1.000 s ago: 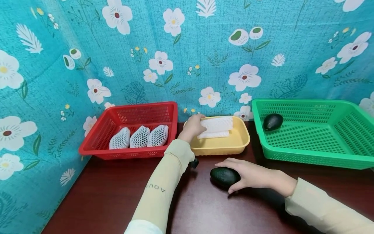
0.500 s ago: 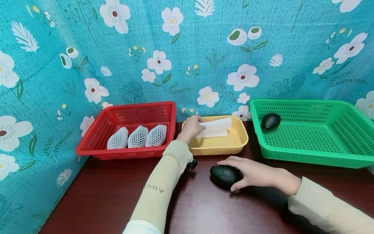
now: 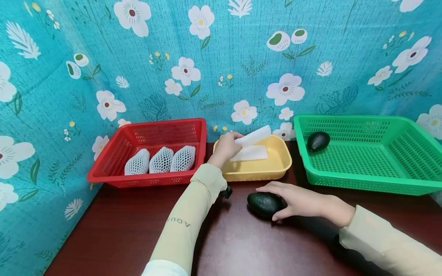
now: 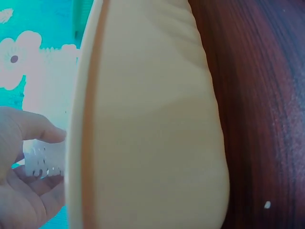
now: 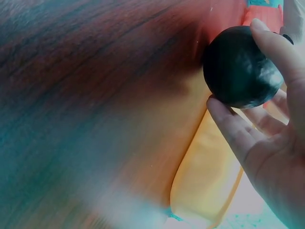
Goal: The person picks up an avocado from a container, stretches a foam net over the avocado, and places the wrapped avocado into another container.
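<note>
Over the left end of the yellow tray [image 3: 257, 176], my left hand [image 3: 226, 147] pinches a flat white foam net sleeve [image 3: 257, 135], raised and slanting up to the right. A second white foam net [image 3: 253, 153] lies in the tray below it. The left wrist view shows the thumb and fingers of the left hand [image 4: 26, 167] on the net, partly hidden by the tray wall [image 4: 147, 119]. In front of the tray, my right hand [image 3: 298, 201] holds a dark green avocado [image 3: 264, 204] at or just above the table. Thumb and fingers curve round the avocado [image 5: 240, 69] in the right wrist view.
On the left stands a red basket [image 3: 165, 178] with three net-wrapped fruits [image 3: 161, 161] inside. A green basket [image 3: 373, 183] at the right contains one dark avocado [image 3: 318, 141]. Behind everything hangs a blue flowered cloth [image 3: 214, 84]. The dark brown table [image 3: 228, 245] extends toward me.
The left hand has lifted one foam net up off the other, so the two now show apart. The right hand keeps its hold on the avocado with hardly any motion.
</note>
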`<state>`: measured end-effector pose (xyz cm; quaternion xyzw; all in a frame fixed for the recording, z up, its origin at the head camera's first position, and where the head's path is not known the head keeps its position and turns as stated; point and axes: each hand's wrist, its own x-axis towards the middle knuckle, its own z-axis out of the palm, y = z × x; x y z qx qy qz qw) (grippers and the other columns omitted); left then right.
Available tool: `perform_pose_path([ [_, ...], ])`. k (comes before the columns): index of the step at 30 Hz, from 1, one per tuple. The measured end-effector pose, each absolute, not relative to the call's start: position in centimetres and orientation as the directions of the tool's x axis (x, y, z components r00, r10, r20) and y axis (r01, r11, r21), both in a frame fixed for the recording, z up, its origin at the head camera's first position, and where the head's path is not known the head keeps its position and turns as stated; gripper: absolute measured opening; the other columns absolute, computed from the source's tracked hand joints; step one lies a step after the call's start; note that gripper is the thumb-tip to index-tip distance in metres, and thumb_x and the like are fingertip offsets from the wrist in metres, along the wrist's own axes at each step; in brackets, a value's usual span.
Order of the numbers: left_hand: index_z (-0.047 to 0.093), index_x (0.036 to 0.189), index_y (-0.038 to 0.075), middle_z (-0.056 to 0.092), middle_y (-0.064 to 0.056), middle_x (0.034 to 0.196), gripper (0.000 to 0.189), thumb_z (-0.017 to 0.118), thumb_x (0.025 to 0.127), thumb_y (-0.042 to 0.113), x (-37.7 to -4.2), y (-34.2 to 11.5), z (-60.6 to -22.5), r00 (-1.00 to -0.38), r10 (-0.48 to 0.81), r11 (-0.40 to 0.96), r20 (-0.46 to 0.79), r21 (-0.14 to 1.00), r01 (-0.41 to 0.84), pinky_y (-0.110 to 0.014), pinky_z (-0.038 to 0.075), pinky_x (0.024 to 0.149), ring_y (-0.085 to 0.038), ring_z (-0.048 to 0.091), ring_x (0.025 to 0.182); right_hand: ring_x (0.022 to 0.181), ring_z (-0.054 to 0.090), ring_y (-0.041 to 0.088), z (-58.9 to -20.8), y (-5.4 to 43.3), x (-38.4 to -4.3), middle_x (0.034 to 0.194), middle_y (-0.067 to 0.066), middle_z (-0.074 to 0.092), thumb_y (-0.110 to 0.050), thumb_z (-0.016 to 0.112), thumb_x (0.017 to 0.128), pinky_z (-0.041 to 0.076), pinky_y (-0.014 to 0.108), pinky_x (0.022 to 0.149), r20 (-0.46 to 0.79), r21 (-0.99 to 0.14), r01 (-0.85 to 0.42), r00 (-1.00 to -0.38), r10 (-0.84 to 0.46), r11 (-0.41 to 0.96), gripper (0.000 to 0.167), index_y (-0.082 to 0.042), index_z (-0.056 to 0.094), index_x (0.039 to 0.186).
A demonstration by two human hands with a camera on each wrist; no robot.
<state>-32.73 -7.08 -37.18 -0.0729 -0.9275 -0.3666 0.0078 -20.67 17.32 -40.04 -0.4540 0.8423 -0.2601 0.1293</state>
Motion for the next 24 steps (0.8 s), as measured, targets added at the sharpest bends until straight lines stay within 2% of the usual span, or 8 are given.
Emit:
perform_pose_path([
  [4, 0.074, 0.123, 0.006, 0.065, -0.01, 0.134, 0.029, 0.065, 0.096, 0.007, -32.5, -6.9, -36.6, -0.991, 0.123, 0.724, 0.054, 0.678, 0.127, -0.039, 0.057, 0.089, -0.026, 0.049, 0.136, 0.12, 0.055, 0.017, -39.9, 17.3, -20.8, 0.135, 0.002, 0.056, -0.038, 0.083, 0.087, 0.049, 0.039, 0.102, 0.015, -0.563, -0.692, -0.555, -0.832, 0.451, 0.075, -0.007, 0.051, 0.148],
  [11, 0.074, 0.123, 0.006, 0.065, -0.011, 0.135, 0.027, 0.065, 0.097, 0.008, -32.0, -7.0, -36.0, -0.987, 0.159, 0.717, 0.032, 0.684, 0.138, -0.037, 0.057, 0.082, -0.026, 0.05, 0.134, 0.121, 0.055, 0.018, -39.8, 17.3, -20.8, 0.136, 0.002, 0.056, -0.036, 0.084, 0.086, 0.048, 0.04, 0.102, 0.002, -0.549, -0.695, -0.558, -0.83, 0.465, 0.076, -0.008, 0.051, 0.148],
  [14, 0.074, 0.122, 0.006, 0.065, -0.011, 0.133, 0.027, 0.067, 0.096, 0.008, -31.8, -7.1, -35.7, -0.983, 0.174, 0.711, 0.05, 0.685, 0.16, -0.034, 0.056, 0.077, -0.024, 0.056, 0.123, 0.122, 0.055, 0.019, -39.7, 17.3, -20.9, 0.137, 0.003, 0.055, -0.035, 0.085, 0.086, 0.048, 0.041, 0.103, 0.004, -0.541, -0.7, -0.556, -0.831, 0.466, 0.076, -0.008, 0.051, 0.148],
  [18, 0.073, 0.123, 0.005, 0.068, -0.01, 0.128, 0.028, 0.066, 0.096, 0.007, -31.3, -7.3, -35.2, -0.975, 0.212, 0.703, 0.064, 0.683, 0.198, -0.028, 0.05, 0.063, -0.022, 0.059, 0.091, 0.123, 0.055, 0.019, -39.6, 17.4, -20.9, 0.139, 0.005, 0.055, -0.037, 0.085, 0.085, 0.048, 0.04, 0.103, 0.014, -0.547, -0.699, -0.558, -0.83, 0.46, 0.078, -0.008, 0.05, 0.148],
  [19, 0.073, 0.123, 0.005, 0.067, -0.01, 0.128, 0.028, 0.065, 0.096, 0.007, -31.2, -7.4, -35.1, -0.972, 0.223, 0.7, 0.067, 0.684, 0.208, -0.027, 0.047, 0.06, -0.022, 0.057, 0.089, 0.123, 0.055, 0.019, -39.5, 17.5, -20.9, 0.139, 0.005, 0.055, -0.037, 0.085, 0.085, 0.048, 0.04, 0.103, 0.016, -0.551, -0.698, -0.558, -0.83, 0.458, 0.078, -0.008, 0.049, 0.149],
  [21, 0.074, 0.123, 0.005, 0.069, -0.01, 0.125, 0.029, 0.063, 0.096, 0.006, -30.8, -7.5, -34.8, -0.966, 0.245, 0.7, 0.082, 0.675, 0.235, -0.027, 0.043, 0.057, -0.024, 0.06, 0.098, 0.123, 0.055, 0.019, -39.4, 17.5, -21.0, 0.139, 0.005, 0.055, -0.038, 0.085, 0.085, 0.048, 0.039, 0.103, 0.027, -0.553, -0.7, -0.557, -0.83, 0.452, 0.078, -0.008, 0.049, 0.149],
  [24, 0.074, 0.124, 0.005, 0.071, -0.01, 0.121, 0.03, 0.063, 0.096, 0.005, -30.2, -7.8, -34.6, -0.957, 0.27, 0.695, 0.108, 0.665, 0.272, -0.027, 0.041, 0.056, -0.029, 0.059, 0.119, 0.123, 0.055, 0.021, -39.3, 17.6, -20.9, 0.139, 0.006, 0.055, -0.039, 0.084, 0.086, 0.048, 0.038, 0.103, 0.042, -0.547, -0.707, -0.558, -0.829, 0.448, 0.078, -0.008, 0.049, 0.149],
])
